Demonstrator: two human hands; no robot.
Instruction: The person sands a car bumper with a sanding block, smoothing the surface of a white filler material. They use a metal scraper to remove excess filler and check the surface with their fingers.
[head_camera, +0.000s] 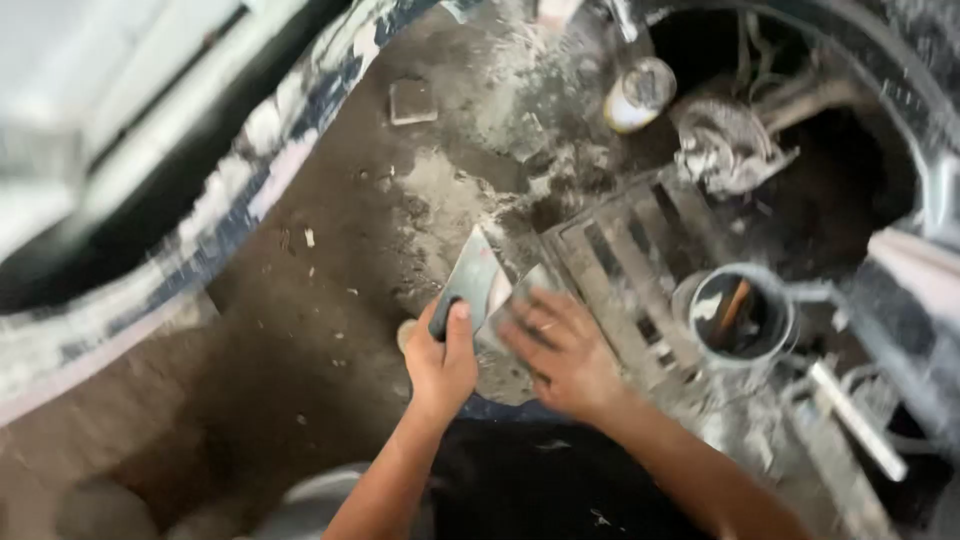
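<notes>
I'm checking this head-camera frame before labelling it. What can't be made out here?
- Second scraper: mostly covered by the right hand.
- Handle of the scraper: wrapped by the left hand.
- Tin: contents dark, blurred.
- Car body: motion-blurred, cut off at the left edge.

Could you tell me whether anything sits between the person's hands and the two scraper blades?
Nothing visible does. The left hand already grips the handle of one scraper, and the right hand lies on the second blade beside it. The can and grate sit off to the right, apart from both.
</notes>
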